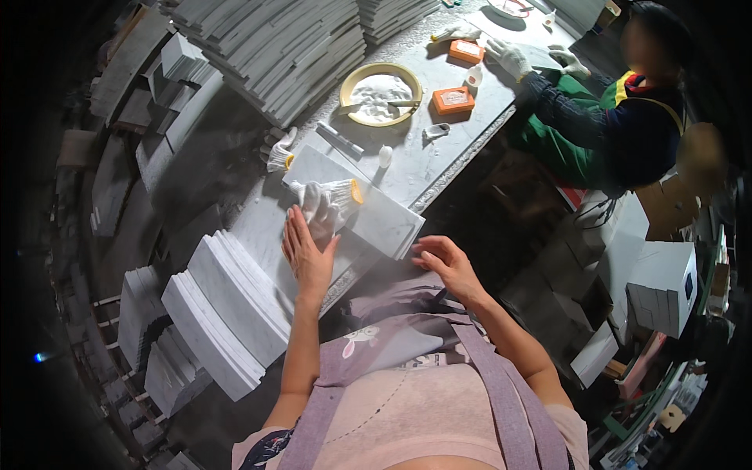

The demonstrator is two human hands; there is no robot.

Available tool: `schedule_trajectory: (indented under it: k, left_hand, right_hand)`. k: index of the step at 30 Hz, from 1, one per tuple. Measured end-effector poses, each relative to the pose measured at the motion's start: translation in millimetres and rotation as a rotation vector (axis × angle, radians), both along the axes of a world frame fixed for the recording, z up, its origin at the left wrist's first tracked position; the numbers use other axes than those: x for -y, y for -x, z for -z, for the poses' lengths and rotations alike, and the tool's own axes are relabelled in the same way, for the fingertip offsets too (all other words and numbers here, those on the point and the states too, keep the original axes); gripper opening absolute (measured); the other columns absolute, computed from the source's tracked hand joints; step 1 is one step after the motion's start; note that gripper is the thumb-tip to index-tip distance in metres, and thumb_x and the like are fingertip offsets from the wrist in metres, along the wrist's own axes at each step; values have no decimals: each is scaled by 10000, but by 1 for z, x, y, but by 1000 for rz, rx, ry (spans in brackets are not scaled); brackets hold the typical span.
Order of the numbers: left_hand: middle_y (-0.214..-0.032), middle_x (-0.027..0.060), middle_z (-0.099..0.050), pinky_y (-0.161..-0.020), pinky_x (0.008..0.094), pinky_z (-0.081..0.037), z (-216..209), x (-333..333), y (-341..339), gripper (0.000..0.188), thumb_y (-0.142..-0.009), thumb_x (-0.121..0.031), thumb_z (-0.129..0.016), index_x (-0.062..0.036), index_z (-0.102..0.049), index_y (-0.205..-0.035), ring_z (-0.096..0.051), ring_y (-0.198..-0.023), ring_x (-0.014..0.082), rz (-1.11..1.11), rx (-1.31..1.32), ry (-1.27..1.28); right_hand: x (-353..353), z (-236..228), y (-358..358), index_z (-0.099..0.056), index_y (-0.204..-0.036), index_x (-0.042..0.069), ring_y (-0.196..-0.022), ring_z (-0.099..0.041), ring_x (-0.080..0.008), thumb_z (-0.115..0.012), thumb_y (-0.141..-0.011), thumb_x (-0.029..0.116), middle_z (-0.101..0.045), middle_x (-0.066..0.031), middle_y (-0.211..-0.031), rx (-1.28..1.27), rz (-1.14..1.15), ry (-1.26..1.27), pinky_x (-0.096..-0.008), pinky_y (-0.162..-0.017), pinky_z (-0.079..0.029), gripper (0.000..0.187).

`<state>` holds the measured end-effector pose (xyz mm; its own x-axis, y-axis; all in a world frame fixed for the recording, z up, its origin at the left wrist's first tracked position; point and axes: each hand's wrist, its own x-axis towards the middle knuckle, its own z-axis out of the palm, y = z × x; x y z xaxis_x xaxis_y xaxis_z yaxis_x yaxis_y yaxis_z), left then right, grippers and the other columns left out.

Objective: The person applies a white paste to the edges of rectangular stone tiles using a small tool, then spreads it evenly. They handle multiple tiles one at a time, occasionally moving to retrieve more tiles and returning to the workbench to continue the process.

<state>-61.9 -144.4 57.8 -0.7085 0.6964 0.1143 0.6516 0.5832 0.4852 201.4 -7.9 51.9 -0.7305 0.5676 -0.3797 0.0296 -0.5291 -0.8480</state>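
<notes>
Our apron [439, 352] lowest, we lay the open left hand [307, 254] flat on the white glove [325, 207] at eleven o'clock, the right hand [442, 262], fingers loosely curled, steadying the marble slab's [384, 219] near corner, best pressed evenly.

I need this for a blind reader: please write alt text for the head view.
A person's left hand presses a white glove onto a marble slab on a workbench, while the right hand touches the slab's near corner. Opposite, a gloved co-worker works.
</notes>
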Motion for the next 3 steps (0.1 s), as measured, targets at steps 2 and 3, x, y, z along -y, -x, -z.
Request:
schedule_trajectory:
  k: [2,3]
  left_hand:
    - [-1693,159,-242,-1220,640,-166,35,9,15,1023,-864,-285,-804,-142,-170,-1654,-222,-1546,415,11,-18,209]
    - [-1710,153,-208,-1212,682,-140,55,12,21,1082,-859,-346,-813,-156,-118,-1666,-193,-1552,442,47,-54,277]
  right_hand:
    - [2,42,-33,-558,-1359,38,-1164,-660,-202,-611,-1054,151,-651,-107,-1315,104,2,-80,-338,-1015,-515,329]
    - [2,65,-54,-562,-1367,62,-1235,-624,-198,-603,-1056,159,-640,-116,-1329,215,-22,-98,-384,-1086,-501,328]
